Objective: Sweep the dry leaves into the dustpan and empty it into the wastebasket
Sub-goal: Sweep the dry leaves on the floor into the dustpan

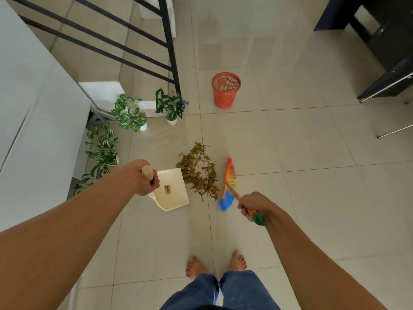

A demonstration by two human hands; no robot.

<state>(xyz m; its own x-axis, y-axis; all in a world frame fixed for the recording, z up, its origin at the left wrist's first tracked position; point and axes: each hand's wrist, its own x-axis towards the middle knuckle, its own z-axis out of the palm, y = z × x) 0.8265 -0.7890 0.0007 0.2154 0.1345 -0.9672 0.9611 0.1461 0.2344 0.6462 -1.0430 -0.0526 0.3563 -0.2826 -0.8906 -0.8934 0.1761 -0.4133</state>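
1. So far nothing is swept: the dry leaves [197, 170] lie on the floor between dustpan [173, 191] and broom [229, 186].
2. Left hand [146, 182] grips the dustpan's handle; right hand [251, 203] grips the broom.
3. Sweeping and emptying into the wastebasket [225, 90] remain.

A home's stair landing: pale glossy floor tiles [290, 130], black metal stair railing [169, 41], small potted variegated houseplants [169, 106] (white pots), dark wooden furniture [384, 41]

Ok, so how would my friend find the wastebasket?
Find the black railing at the top of the picture. Just right of its foot stands the wastebasket. It is the only orange mesh bin, while its neighbours are green plants in white pots.
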